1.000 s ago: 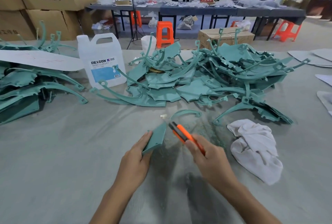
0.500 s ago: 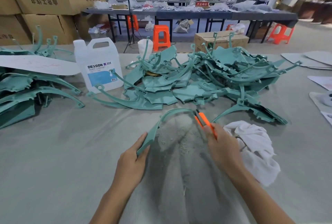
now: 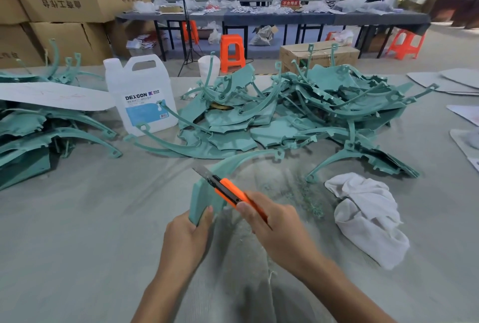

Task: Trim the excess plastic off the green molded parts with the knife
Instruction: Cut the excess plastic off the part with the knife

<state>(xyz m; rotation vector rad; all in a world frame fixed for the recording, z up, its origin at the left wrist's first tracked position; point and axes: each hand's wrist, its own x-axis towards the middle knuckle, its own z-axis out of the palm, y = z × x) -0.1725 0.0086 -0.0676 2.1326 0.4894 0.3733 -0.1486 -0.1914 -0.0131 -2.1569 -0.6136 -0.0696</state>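
We're gripping a curved green molded plastic part (image 3: pixel 200 201) with our left hand (image 3: pixel 186 238), right hand (image 3: pixel 276 227) clutching an orange snap-blade knife (image 3: pixel 230 189) pointing at 10 o'clock.

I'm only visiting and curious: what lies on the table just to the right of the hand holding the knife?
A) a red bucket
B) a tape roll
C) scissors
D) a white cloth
D: a crumpled white cloth lies on the table beside the right hand, which grips the orange knife while the left hand holds a green part.
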